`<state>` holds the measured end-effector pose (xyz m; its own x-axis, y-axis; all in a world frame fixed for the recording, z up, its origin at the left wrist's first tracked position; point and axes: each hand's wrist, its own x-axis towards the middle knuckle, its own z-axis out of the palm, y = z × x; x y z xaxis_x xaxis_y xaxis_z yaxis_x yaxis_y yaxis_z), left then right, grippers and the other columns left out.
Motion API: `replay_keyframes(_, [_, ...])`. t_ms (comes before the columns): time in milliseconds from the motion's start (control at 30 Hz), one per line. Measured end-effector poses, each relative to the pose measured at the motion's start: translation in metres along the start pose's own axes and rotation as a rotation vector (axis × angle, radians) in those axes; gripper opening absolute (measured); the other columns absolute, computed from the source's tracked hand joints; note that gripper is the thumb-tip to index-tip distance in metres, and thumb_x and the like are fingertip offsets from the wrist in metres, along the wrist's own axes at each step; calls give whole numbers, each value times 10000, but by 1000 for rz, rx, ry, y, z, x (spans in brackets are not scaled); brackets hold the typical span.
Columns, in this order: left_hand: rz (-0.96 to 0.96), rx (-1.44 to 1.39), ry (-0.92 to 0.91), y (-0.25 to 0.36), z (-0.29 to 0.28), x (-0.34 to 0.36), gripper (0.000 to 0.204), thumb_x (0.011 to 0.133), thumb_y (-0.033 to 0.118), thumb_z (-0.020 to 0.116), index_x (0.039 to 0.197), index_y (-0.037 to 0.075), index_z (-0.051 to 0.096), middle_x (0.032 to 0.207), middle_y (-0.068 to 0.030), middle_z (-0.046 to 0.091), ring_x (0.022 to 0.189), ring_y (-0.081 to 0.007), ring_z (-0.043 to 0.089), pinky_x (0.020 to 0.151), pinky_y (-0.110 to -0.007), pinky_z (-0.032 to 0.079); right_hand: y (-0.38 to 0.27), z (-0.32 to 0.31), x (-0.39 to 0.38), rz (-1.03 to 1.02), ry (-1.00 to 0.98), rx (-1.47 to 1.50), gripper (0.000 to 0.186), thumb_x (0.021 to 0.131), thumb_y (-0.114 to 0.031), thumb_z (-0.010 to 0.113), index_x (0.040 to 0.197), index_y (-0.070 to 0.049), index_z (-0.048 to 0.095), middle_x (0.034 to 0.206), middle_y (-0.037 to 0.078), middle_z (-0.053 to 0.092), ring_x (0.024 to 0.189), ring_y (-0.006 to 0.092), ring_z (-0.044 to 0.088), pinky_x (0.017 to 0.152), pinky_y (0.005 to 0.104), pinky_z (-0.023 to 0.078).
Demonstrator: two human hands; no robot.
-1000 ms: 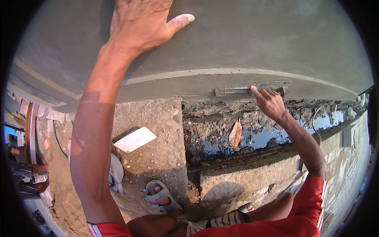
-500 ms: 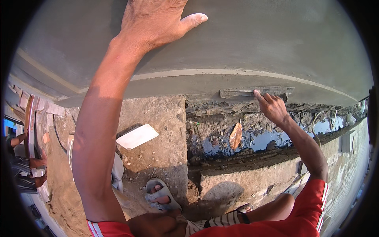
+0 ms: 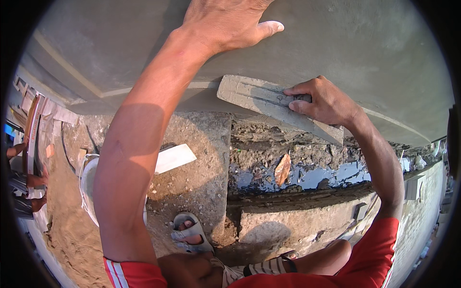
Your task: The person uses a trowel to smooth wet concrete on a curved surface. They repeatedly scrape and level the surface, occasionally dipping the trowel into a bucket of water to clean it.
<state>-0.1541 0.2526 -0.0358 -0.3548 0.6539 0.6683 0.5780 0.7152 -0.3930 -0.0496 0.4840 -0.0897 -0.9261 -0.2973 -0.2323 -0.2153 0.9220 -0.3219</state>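
My left hand (image 3: 224, 25) rests with thumb apart on the smooth grey plastered wall (image 3: 384, 57) at the top of the view, its fingertips cut off by the frame. My right hand (image 3: 325, 103) is closed on the handle of a long metal trowel (image 3: 245, 92), smeared with grey plaster, which lies at a slant over the lower band of the wall. A pale narrow strip (image 3: 394, 123) runs along that band, partly hidden behind the trowel and my left forearm.
Below the wall a muddy ditch (image 3: 326, 174) holds dark water and a dry leaf (image 3: 282, 170). My sandalled foot (image 3: 191, 233) stands by a concrete slab (image 3: 206, 187) with a white rectangular board (image 3: 175, 156). A bucket (image 3: 86, 177) is behind my left forearm. Another person's legs (image 3: 36, 182) show at far left.
The trowel has moved up and left and now slants, showing more of its broad face. My left hand has shifted to the right in the view.
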Motion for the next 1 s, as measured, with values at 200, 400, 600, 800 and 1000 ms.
replay_keyframes(200, [2,-10,25,-1,3,-1,1104,822,552,734,1637,320,25,1680,-129,-218,1511,-441,-240,1216,-630,-117,55,-12,-16,166,-103,-17,420,881,-320,759,1243,-109,721,1204,154,720,1132,276,677,1012,412,534])
replay_keyframes(400, [-11,67,20,0,3,-1,1115,813,543,748,1637,317,30,1682,-127,-209,1512,-433,-245,1215,-639,-106,165,-42,-114,417,3,-13,460,767,-248,819,1202,-114,755,1150,142,746,1010,235,705,920,361,541])
replay_keyframes(600, [-17,-18,33,2,5,-1,1107,805,530,761,1638,316,63,1687,-129,-189,1513,-437,-237,1214,-644,-102,182,-44,-208,615,275,13,478,741,-52,756,1219,-35,727,1164,202,719,1100,253,685,983,360,511])
replay_keyframes(800, [-20,101,37,2,4,-1,1110,812,533,752,1637,322,40,1682,-134,-201,1512,-438,-237,1211,-647,-111,134,69,-134,-72,381,-243,600,861,-140,724,1435,-101,552,860,98,642,745,277,671,663,410,572])
replay_keyframes(1000, [-25,132,-15,1,1,-1,1110,811,539,750,1638,317,44,1678,-142,-211,1504,-448,-248,1204,-653,-120,140,121,-39,-270,673,-395,701,858,-87,723,1506,-142,461,775,39,558,666,217,626,589,376,562])
